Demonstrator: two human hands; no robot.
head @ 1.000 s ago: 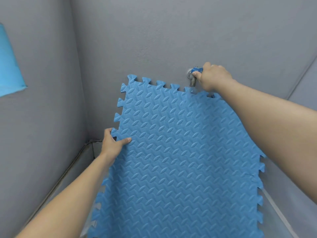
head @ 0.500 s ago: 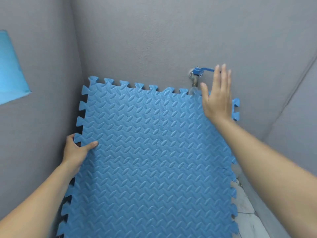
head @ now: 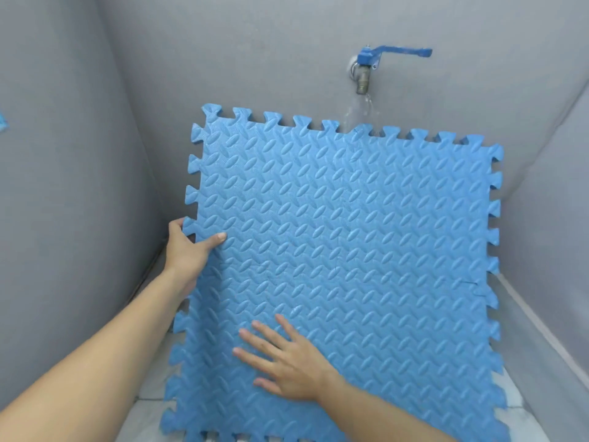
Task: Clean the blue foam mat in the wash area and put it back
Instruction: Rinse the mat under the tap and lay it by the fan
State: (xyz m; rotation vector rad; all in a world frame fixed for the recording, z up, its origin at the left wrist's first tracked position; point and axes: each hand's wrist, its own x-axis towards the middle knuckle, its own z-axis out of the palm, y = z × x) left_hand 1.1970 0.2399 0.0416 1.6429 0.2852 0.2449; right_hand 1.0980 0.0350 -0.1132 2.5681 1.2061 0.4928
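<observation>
The blue foam mat [head: 366, 237], textured with interlocking toothed edges, stands tilted against the grey back wall under the tap [head: 365, 70]. Water trickles from the tap's brass spout onto the mat's top edge. My left hand [head: 188, 250] grips the mat's left edge, thumb on the front face. My right hand [head: 287, 362] lies flat on the lower front of the mat with fingers spread, holding nothing.
The tap's blue lever [head: 404, 53] points right along the wall. Grey walls close in on the left [head: 63, 218] and right [head: 557, 218]. A pale tiled floor [head: 149, 409] shows below the mat. A pipe runs along the left wall's base.
My right hand has left the tap and dropped to the mat's lower front. Water now runs from the spout. The mat has shifted right, under the tap.
</observation>
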